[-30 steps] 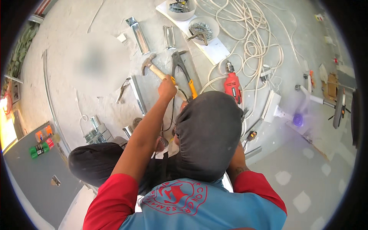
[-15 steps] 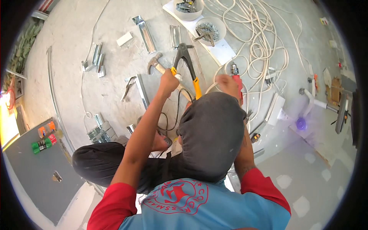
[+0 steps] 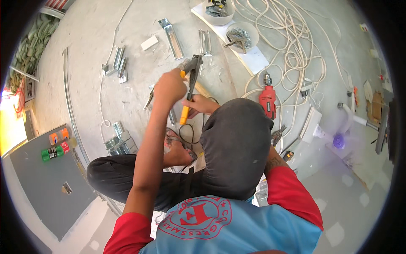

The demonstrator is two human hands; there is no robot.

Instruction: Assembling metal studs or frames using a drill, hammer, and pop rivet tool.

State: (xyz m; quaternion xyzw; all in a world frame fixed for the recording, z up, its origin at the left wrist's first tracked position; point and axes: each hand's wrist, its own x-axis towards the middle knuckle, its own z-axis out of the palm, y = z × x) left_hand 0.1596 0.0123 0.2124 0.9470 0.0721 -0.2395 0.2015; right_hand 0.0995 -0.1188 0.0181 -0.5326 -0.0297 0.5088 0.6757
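Note:
A hand riveter (image 3: 194, 70) with a black body and yellow grips is held over the floor in front of my raised knee. My left hand (image 3: 170, 87) is closed round one of its handles. From beside the knee, my right hand (image 3: 199, 105) reaches across, its fingers closed at the other handle by the lower yellow grip. Its palm is partly hidden. Behind the tool lies a hammer (image 3: 205, 89) with a wooden handle, its head mostly covered by the riveter and my left hand. Right of my knee rests a red drill (image 3: 267, 101).
Bowls of small metal fasteners (image 3: 249, 29) stand on a white board (image 3: 256, 63). Coiled white cable (image 3: 292, 55) spreads at the far right. Metal channel pieces (image 3: 171, 39), a white block (image 3: 149, 42) and pliers (image 3: 277, 134) lie on the floor. Bottles (image 3: 53, 152) lie at left.
My right hand has moved left from beside the drill to the riveter. The riveter's handles have swung left and closer together. My left hand has shifted up and left, and the view has shifted slightly.

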